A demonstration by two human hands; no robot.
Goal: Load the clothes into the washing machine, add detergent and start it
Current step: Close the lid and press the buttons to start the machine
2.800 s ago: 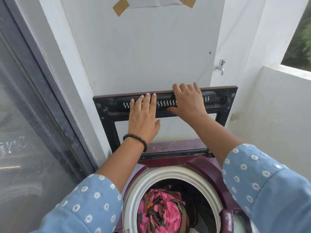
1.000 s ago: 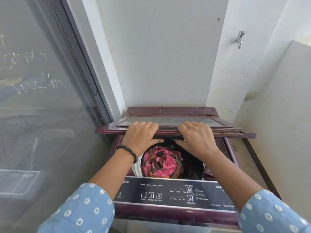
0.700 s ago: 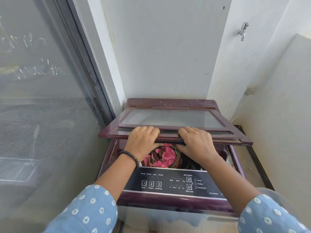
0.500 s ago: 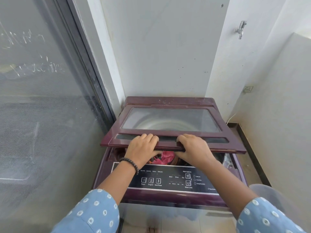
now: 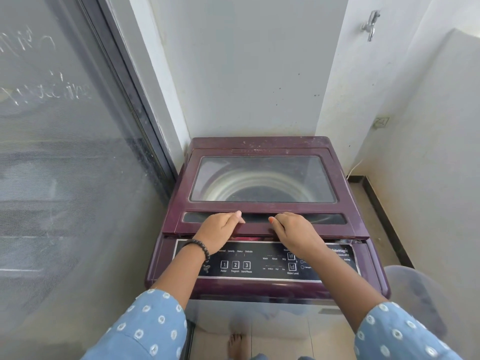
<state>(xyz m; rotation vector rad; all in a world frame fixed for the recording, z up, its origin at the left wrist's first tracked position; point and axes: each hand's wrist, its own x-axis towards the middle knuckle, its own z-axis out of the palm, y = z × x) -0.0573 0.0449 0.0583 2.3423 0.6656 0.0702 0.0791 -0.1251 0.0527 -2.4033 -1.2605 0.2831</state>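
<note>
A maroon top-loading washing machine (image 5: 259, 288) stands in the corner. Its glass-windowed lid (image 5: 349, 196) lies almost flat, with a narrow gap left at the front edge. My left hand (image 5: 219, 231) and my right hand (image 5: 294, 232) both grip that front edge, thumbs on top and fingers curled under it. A sliver of pink clothing (image 5: 250, 239) shows in the gap between my hands. The white drum rim (image 5: 259, 178) is visible through the lid's glass. The black control panel (image 5: 259, 266) with buttons 1, 2 and 3 sits just below my hands.
A dark screened sliding door (image 5: 65, 152) runs along the left. White walls close in behind and on the right, with a tap (image 5: 370, 24) high up. A translucent tub (image 5: 415, 294) stands at the machine's right. A bare foot (image 5: 236, 344) is on the tiled floor.
The lid has come down from upright against the wall to nearly flat, both hands lowering it by its front edge. The pink clothes in the drum are now almost fully covered.
</note>
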